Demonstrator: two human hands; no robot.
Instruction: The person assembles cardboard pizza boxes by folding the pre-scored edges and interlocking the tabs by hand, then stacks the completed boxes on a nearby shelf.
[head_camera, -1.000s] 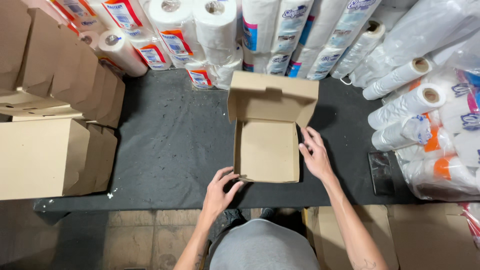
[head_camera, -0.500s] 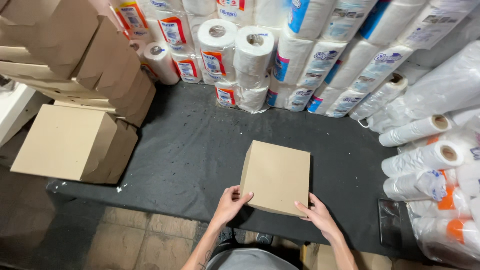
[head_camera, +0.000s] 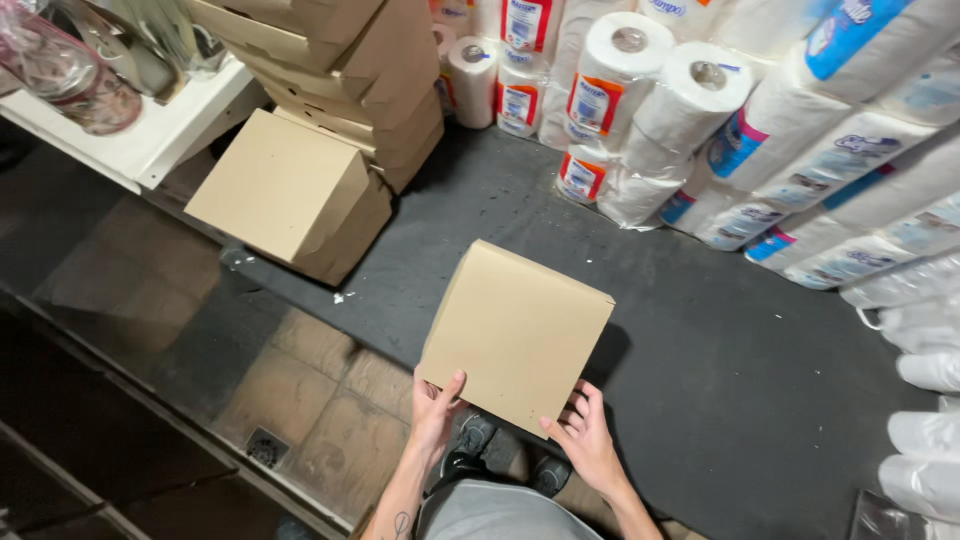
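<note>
Both hands, left hand (head_camera: 433, 410) and right hand (head_camera: 583, 438), gripped my closed cardboard box (head_camera: 515, 333) at its six o'clock edge, fingers clamped, above the black mat (head_camera: 700, 350); stacked boxes (head_camera: 300, 190) waited at ten o'clock.

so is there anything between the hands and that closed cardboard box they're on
No, nothing visible. The left hand and right hand both touch the near edge of the closed cardboard box directly, fingers on its top face. The box stack and paper rolls sit well away.
</note>
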